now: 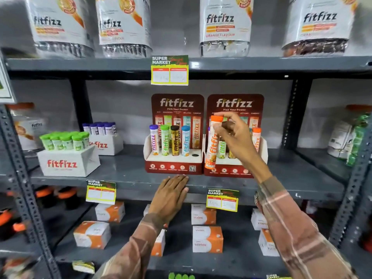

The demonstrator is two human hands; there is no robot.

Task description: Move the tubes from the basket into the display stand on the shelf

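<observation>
Two red fitfizz display stands sit side by side on the middle shelf. The left stand (174,165) holds purple, green, brown and blue tubes, with one empty hole (195,155) at its right end. My right hand (231,135) grips an orange-capped tube (213,146) near its top, hanging upright in front of the right stand (261,156), just right of the empty hole. My left hand (171,196) lies flat, fingers together, on the shelf's front edge below the left stand. The basket is out of sight.
White fitfizz boxes with green-capped tubes (66,156) and purple-capped tubes (101,137) stand at the left of the shelf. Large jars (224,27) line the shelf above. Orange-and-white boxes (207,238) lie on the shelf below. Price tags (169,70) hang from the shelf edges.
</observation>
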